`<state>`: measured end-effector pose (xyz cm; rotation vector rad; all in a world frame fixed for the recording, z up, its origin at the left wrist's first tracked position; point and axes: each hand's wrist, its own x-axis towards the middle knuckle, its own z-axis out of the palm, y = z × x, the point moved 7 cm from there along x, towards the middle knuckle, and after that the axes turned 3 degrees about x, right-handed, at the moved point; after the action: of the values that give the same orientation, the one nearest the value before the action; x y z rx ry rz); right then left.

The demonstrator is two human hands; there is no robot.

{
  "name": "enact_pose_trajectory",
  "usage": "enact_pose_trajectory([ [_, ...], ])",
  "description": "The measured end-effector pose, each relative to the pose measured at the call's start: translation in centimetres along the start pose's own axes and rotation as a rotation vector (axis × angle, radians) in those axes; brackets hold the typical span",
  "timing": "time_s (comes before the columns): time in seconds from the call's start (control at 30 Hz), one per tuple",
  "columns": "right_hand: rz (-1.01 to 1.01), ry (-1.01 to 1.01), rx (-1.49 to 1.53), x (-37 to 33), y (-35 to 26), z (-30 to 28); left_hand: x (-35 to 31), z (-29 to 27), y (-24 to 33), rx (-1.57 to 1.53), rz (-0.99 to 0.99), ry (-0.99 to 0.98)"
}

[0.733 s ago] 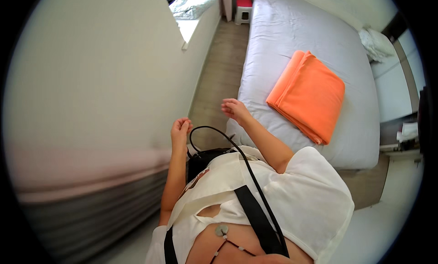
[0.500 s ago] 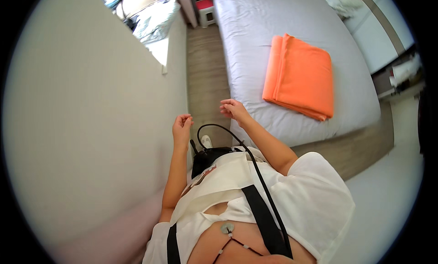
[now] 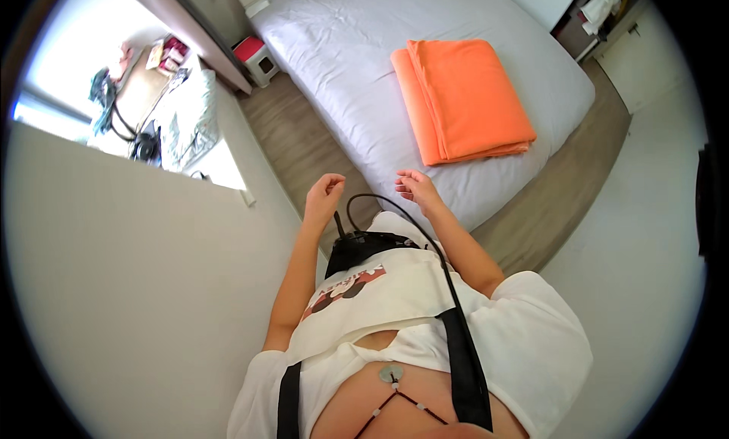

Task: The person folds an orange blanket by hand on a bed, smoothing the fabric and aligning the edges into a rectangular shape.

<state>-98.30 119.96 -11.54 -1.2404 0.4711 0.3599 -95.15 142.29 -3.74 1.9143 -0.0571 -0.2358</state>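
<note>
My left hand (image 3: 324,197) hangs in the air beside the wall, above the narrow strip of floor. Its fingers are loosely bent, with nothing seen in them. Close to the edge of the mattress is my right hand (image 3: 417,188), palm turned inward, fingers slightly apart and empty. An orange folded blanket (image 3: 471,97) lies on the bed (image 3: 326,29), a short way beyond my right hand and not touched by it. Pale lavender sheeting covers the bed.
A white wall (image 3: 137,264) runs along my left, with a cluttered window ledge (image 3: 231,162) beyond it. At the bed's far left stands a small stool (image 3: 258,59) with a red top. A black cable (image 3: 448,276) loops from a black pouch (image 3: 364,249) at my waist.
My view has turned, and the bed, blanket and stool sit further left, with more of the window ledge showing. Both hands stay raised and empty.
</note>
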Motion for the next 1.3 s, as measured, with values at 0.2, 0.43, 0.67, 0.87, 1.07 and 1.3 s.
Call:
enact_pose_trajectory([
  [0.2, -0.022, 0.223, 0.158, 6.2, -0.2, -6.4, 11.1, 3.9, 0.6, 0.108, 0.015, -0.173],
  [0.43, -0.039, 0.536, 0.458, 12.9, -1.5, -13.1, 24.3, 10.2, 3.6, 0.245, 0.068, -0.415],
  [0.67, -0.069, 0.731, 0.493, 15.5, -3.4, -16.0, 34.7, 16.7, 4.0, 0.231, 0.125, -0.581],
  [0.87, -0.039, 1.088, 0.428, 15.2, 2.4, -18.1, 43.7, 18.4, 1.6, 0.391, 0.304, -0.592],
  [1.07, 0.125, 1.388, 0.404, 16.0, 4.2, -15.8, 51.5, 22.0, -0.3, 0.506, 0.489, -0.694],
  [1.3, 0.342, 1.828, -0.063, 17.0, 2.6, -15.4, 59.2, 26.4, 1.6, 0.694, 0.780, -0.802],
])
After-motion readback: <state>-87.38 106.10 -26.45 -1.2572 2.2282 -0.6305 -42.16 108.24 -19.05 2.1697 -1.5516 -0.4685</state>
